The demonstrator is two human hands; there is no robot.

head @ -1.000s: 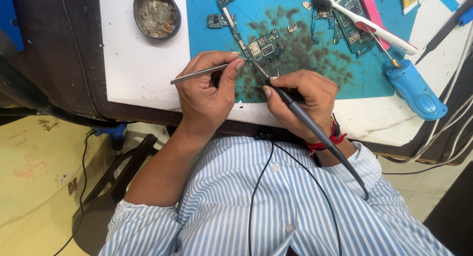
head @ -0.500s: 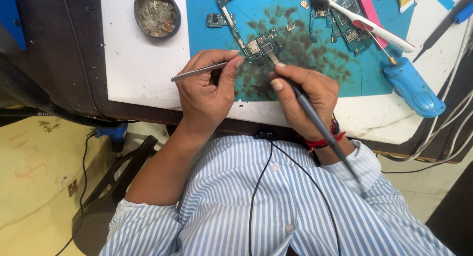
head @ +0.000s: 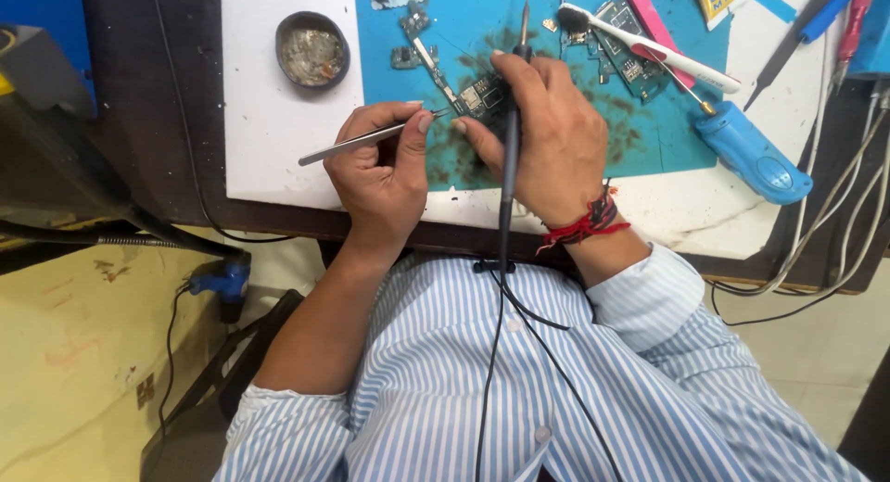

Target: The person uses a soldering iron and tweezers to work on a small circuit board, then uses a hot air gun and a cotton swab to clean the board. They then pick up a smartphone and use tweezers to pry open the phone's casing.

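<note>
Two bare hands work over a small circuit board [head: 477, 95] that lies on a stained blue mat [head: 649, 130], itself on a white work surface [head: 269, 120]. Left hand [head: 380, 171]: thumb and fingers pinched together on metal tweezers [head: 357, 143], whose tips point right and reach the board's left edge. Right hand [head: 547, 134]: fingers wrapped around a slim dark soldering iron [head: 511, 139], held nearly upright in the view, its metal tip pointing away from the person, past the board's far edge; its black cable runs down over the striped shirt. A red thread band [head: 584, 227] sits on the right wrist. On the mat, right of the hands, lie further green boards [head: 630, 60] and a white toothbrush [head: 649, 46]; a blue-handled screwdriver [head: 751, 153] rests at the mat's right edge, partly on the white surface. A small round dark tin [head: 312, 48] stands on the white surface, well left of the board.
</note>
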